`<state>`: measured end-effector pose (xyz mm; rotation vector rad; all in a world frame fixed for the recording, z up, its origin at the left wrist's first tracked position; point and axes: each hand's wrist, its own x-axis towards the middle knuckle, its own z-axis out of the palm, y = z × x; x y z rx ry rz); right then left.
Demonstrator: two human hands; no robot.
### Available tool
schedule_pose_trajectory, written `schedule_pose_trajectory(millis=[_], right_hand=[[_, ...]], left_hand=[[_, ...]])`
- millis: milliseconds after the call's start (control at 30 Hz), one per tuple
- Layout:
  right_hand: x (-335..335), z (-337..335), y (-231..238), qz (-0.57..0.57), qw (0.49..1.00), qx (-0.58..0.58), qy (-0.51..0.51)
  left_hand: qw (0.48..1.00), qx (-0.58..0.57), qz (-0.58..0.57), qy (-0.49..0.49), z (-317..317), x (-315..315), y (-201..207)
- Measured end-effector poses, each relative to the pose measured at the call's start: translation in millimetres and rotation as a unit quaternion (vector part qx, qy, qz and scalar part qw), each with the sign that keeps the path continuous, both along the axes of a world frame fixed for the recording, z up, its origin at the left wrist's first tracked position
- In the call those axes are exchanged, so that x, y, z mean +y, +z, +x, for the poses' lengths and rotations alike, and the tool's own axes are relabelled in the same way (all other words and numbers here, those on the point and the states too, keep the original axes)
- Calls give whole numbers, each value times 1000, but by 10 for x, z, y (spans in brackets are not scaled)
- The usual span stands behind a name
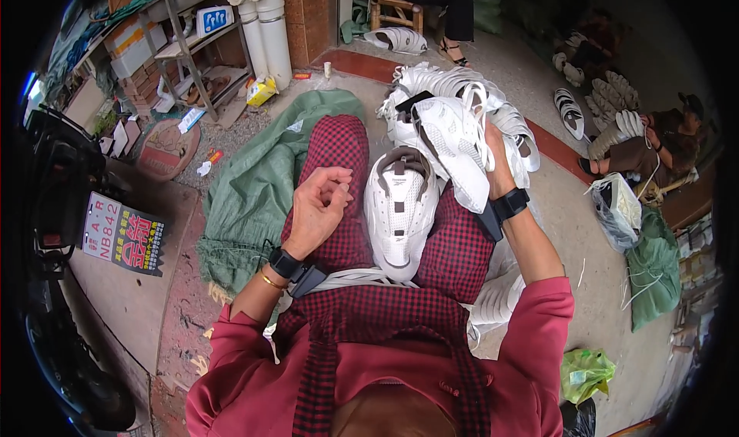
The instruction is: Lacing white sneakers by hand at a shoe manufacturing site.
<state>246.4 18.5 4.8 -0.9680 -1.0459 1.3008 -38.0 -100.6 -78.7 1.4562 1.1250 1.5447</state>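
A white shoe upper (396,214) with a dark collar lining lies toe toward me between my thighs, which are covered by a red-and-black checked apron (327,156). To its left, my left hand (319,210) hovers over the apron with fingers curled and thumb drawn in. Whatever it may pinch is too small to make out. My right hand (499,160) grips a second white shoe upper (454,133) by its side, partly hidden behind it. Loops of white lace hang from that upper. A bundle of white laces (358,277) lies across my lap.
A heap of white uppers (431,79) sits beyond my right knee. On the left lies a green sack (254,167), with a parked motorbike (61,206) farther out. Other people sit at the back and right. Bags (586,374) rest on the floor at right.
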Motion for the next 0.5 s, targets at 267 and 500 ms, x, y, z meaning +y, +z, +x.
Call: schedule_pose_trajectory(millis=[267,500], right_hand=[[-139,71,98,67,985,-146,62],[-255,331,153,72,991,-64,88]], left_hand=[[991,132,-25,-5,51,58,184],[966,207,-95,-125,266,772,173]])
